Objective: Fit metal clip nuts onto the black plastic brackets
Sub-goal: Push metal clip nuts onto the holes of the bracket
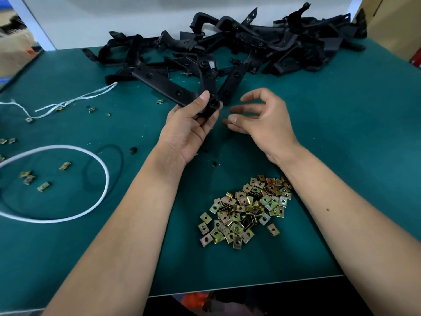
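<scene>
Left hand [189, 124] grips the black plastic bracket [210, 94] by its end, mounting hole turned up for fitting; right hand [262, 119] hovers beside, fingers loosely curled, empty.

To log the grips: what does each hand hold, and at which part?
The left hand grips a black bracket by its near end, thumb on top. The right hand holds nothing visible, its fingers loosely curled.

Matt black plastic brackets [250, 46], shiny yellowish metal clip nuts [246, 210], smooth green mat [330, 133], white cord [68, 151]
</scene>
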A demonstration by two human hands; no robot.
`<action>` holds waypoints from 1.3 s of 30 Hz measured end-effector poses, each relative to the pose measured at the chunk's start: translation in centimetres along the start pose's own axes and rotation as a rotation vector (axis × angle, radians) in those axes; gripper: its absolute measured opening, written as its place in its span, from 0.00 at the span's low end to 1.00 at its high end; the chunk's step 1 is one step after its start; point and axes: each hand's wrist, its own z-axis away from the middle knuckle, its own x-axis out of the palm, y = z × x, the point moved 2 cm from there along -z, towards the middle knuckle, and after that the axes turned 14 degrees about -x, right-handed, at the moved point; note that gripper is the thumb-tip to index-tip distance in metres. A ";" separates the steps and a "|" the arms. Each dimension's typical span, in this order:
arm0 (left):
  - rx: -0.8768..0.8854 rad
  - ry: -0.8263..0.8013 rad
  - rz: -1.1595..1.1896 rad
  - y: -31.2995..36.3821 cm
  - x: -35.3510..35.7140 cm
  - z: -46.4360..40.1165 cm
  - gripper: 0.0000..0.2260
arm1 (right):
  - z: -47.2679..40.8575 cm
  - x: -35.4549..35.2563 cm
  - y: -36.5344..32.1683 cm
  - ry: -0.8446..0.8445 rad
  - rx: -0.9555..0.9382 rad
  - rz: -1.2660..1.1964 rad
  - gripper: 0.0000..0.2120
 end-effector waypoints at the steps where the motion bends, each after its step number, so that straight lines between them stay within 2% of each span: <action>1: -0.001 0.002 -0.001 0.0 0.0 0.0 0.05 | 0.0 -0.1 -0.1 0.007 0.006 -0.016 0.18; 4: -0.003 -0.004 -0.005 0.0 0.0 0.1 0.06 | 0.1 -0.2 -0.4 0.015 0.046 -0.077 0.16; 8: -0.006 -0.012 -0.015 0.1 -0.1 0.0 0.08 | 0.0 -0.5 -0.5 -0.004 0.027 0.024 0.13; 14: -0.013 -0.010 -0.018 0.2 -0.1 0.0 0.06 | 0.0 -0.6 -0.7 0.033 0.010 0.003 0.11; 19: -0.018 -0.013 -0.025 0.1 0.0 -0.1 0.04 | 0.0 -0.4 -0.4 0.031 0.027 -0.025 0.02; 23: -0.019 -0.031 -0.062 0.1 0.0 0.0 0.02 | -0.2 -0.3 -0.3 0.022 0.080 -0.069 0.07; 27: -0.011 -0.037 -0.114 0.0 0.1 -0.1 0.07 | -0.2 -0.3 -0.6 -0.005 0.103 -0.093 0.08; 31: 0.001 -0.030 -0.137 0.0 0.1 -0.1 0.06 | -0.1 -0.2 -0.9 -0.018 0.088 -0.143 0.08; 39: -0.006 -0.044 -0.203 -0.1 0.3 -0.1 0.07 | -0.3 -0.4 -1.2 -0.007 0.018 -0.022 0.12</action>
